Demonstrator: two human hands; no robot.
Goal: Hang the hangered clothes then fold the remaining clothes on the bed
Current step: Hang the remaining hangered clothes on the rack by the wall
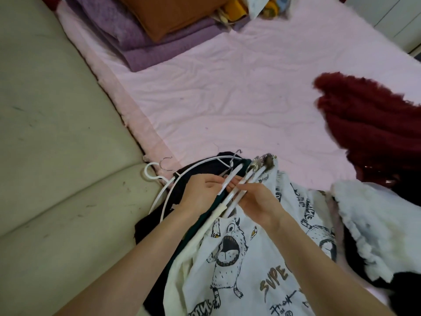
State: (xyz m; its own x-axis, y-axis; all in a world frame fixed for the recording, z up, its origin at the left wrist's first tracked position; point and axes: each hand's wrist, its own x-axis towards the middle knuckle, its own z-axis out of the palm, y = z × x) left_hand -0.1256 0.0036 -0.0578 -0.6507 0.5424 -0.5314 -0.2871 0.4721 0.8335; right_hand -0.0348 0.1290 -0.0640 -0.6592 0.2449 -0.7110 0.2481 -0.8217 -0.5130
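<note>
White monster-print shirt (239,258), white hangers (230,192)

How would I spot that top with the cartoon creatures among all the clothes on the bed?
Start at the pink bed sheet and follow it to the near edge, where clothes are heaped under the person's hands. The printed top lies below the right hand, between dark garments and a fluffy white one. It alone is cream with black-outlined, open-mouthed monsters and brown lettering.
</note>
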